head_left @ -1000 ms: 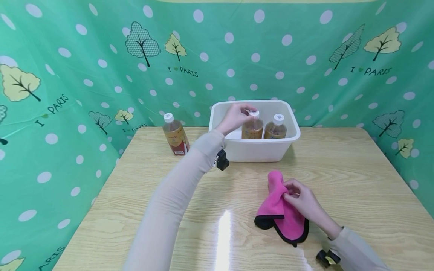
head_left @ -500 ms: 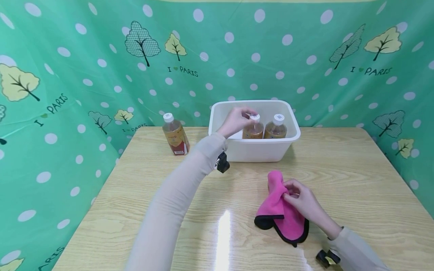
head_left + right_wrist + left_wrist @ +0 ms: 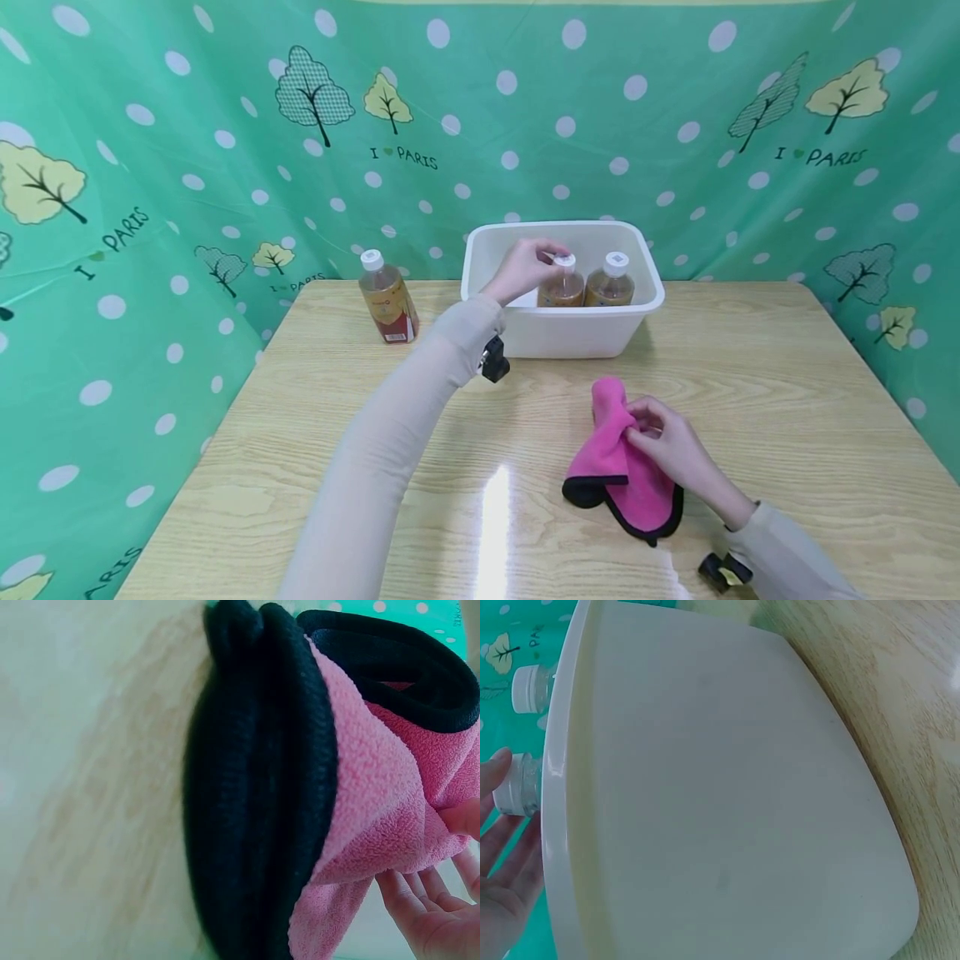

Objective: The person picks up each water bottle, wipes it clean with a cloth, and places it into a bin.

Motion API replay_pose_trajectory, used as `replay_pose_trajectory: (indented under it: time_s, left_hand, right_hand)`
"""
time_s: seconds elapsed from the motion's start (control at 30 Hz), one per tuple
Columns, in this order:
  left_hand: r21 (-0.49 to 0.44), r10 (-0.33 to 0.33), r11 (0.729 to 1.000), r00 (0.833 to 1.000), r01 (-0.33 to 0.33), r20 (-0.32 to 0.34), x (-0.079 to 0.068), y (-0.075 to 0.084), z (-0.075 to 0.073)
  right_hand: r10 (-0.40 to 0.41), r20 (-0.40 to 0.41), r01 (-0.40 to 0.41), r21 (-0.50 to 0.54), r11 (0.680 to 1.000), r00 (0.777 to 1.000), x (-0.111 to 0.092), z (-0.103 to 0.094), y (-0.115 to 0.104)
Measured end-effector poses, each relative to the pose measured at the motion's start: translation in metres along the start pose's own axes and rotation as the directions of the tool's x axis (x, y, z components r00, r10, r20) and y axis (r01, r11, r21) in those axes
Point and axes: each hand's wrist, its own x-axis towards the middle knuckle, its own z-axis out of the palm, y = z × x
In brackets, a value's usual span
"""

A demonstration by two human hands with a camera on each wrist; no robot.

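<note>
At the white tub, my left hand (image 3: 523, 268) has its thumb and fingers around the white cap (image 3: 510, 785) of a plastic drink bottle (image 3: 561, 290). That bottle stands inside the tub (image 3: 562, 333), its lower part hidden by the front wall. Beside it in the tub is a second capped bottle (image 3: 609, 289). Nearer on the table, my right hand (image 3: 669, 442) pinches a bunched pink cloth (image 3: 618, 450) with black edging, which lies partly on the tabletop. The right wrist view has the thumb and fingers gripping a fold of this cloth (image 3: 375, 780).
A third bottle (image 3: 388, 298) with an orange and red label stands on the table left of the tub. The wooden table (image 3: 772, 400) backs onto a green dotted curtain (image 3: 525, 108).
The bottle under my left hand has gone down slightly and a little right in the tub. My fingers have shifted a bit with it. The right hand and cloth stay still.
</note>
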Motion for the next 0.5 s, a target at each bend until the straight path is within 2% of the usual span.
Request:
replay_pose_trajectory:
  time_s: [0.27, 0.5]
  left_hand:
    - [0.015, -0.009, 1.0, 1.0, 0.009, 0.008, 0.0003, 0.0004, -0.0025]
    - [0.035, -0.011, 0.999, 0.999, 0.009, 0.051, -0.001, 0.0006, -0.0083]
  right_hand:
    - [0.014, 0.017, -0.015, 0.02, 1.0, 1.0, 0.0001, -0.0006, -0.0007]
    - [0.006, 0.013, -0.006, 0.019, 1.0, 1.0, -0.0005, -0.0004, -0.0004]
